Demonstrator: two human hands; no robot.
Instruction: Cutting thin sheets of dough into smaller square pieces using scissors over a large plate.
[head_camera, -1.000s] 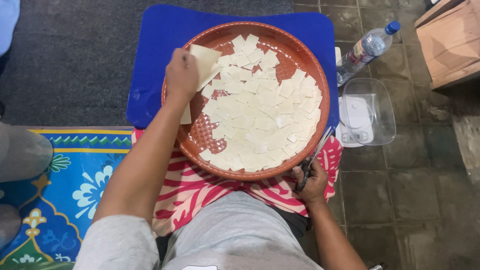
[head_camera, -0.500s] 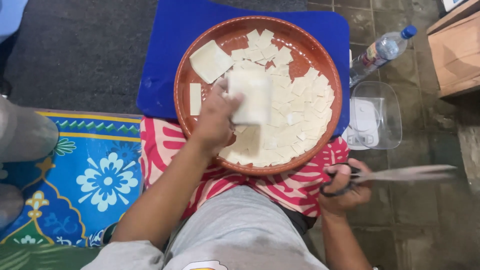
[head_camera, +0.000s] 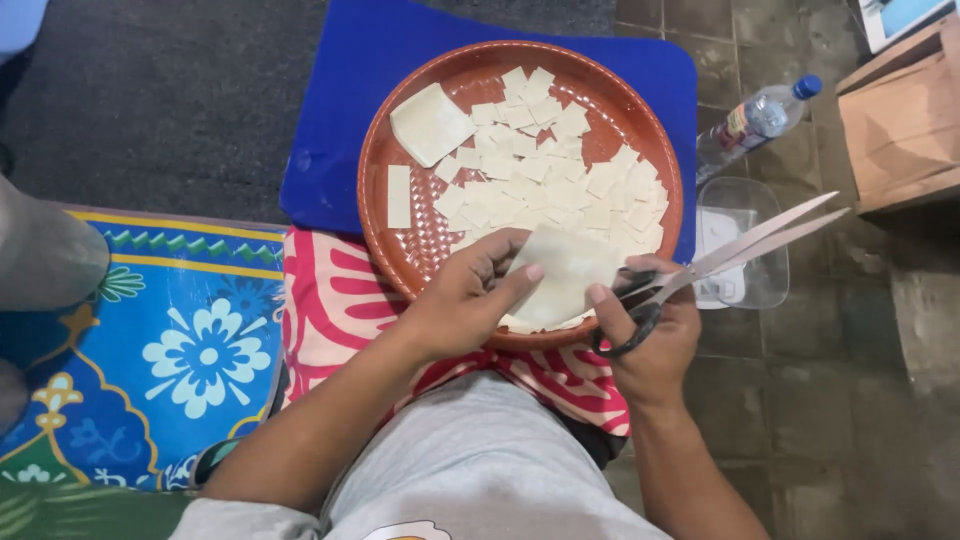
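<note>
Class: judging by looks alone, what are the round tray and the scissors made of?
Round tray: probably moulded plastic, reddish-brown, semi-glossy, with a perforated base and faint rim sheen. Scissors: blades look like bare, pale, reflective metal; the dark loop handles look like plastic or coated, which the view leaves unclear.

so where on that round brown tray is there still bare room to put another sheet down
On the round brown woven tray, the bare room is along the left side: around the narrow white strip and below the large pale square sheet, down to the left hand. The top rim strip is also bare. The middle and right are crowded with small cut white squares.
</note>
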